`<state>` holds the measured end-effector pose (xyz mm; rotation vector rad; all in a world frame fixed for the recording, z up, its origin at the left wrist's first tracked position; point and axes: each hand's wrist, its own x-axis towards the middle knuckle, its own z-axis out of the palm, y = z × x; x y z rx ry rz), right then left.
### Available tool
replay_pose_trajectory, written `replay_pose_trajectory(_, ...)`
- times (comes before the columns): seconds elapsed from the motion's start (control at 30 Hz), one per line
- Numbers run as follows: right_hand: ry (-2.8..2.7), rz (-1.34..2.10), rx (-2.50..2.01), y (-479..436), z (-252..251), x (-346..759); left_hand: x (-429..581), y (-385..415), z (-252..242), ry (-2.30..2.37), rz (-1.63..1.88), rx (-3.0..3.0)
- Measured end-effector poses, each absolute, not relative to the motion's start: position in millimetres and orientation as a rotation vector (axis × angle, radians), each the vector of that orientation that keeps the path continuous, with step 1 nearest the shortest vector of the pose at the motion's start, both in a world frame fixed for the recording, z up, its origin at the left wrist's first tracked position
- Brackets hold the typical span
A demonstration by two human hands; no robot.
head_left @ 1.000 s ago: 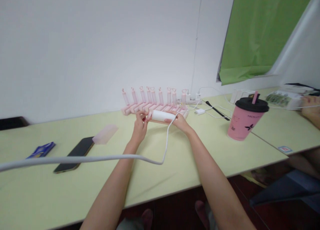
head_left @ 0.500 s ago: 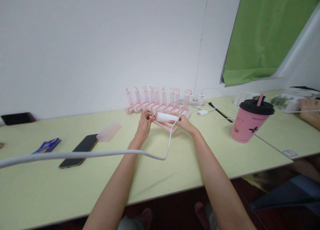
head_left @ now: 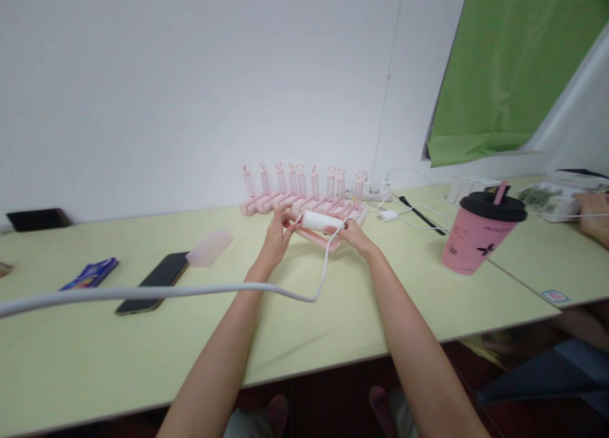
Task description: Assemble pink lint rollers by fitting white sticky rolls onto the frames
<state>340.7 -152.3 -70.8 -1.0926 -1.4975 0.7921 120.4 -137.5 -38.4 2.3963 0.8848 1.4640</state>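
- Over the counter [head_left: 328,330], both forearms [head_left: 219,346] reached forward.
- Right grip [head_left: 356,236] held the cylinder [head_left: 318,221]; left grip [head_left: 276,237], by its left end, couldn't be judged.
- Its long axis ran sideways.

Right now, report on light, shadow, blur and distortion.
Head view: soft light on the wall, dark floor under the table; head view: a thin, faint shadow near the table's front edge; head view: little detail on the white cylinder in the right hand; head view: print on the blue packet too blurred to read; head view: pink cup leaning outward, perhaps from lens distortion.
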Motion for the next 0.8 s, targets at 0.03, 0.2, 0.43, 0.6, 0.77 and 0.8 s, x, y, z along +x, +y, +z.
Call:
replay_pose_trajectory(0.03, -1.475, 0.83, -1.067, -154, -70, 339, 119, -137, -38, 0.884, 1.435, 2.385)
replay_pose_trajectory(0.2, -1.3, 0.927, -0.894, -155, -70, 331, 115, -132, -40, 0.826, 1.148, 2.23)
replay_pose_trajectory(0.43, -1.361, 0.809, -1.02, -143, -84, 328, 117, -129, -60, 0.819, 0.886, 2.037)
replay_pose_trajectory(0.6, -1.278, 0.608, -0.989, -136, -90, 320, 119, -129, -66, 0.836, 0.914, 1.969)
replay_pose_trajectory(0.77, -1.206, 0.597, -0.945, -135, -89, 319, 121, -123, -71, 0.852, 0.997, 1.921)
replay_pose_trajectory(0.8, -1.212, 0.617, -0.93, -136, -88, 320, 121, -122, -73, 0.859, 1.001, 1.913)
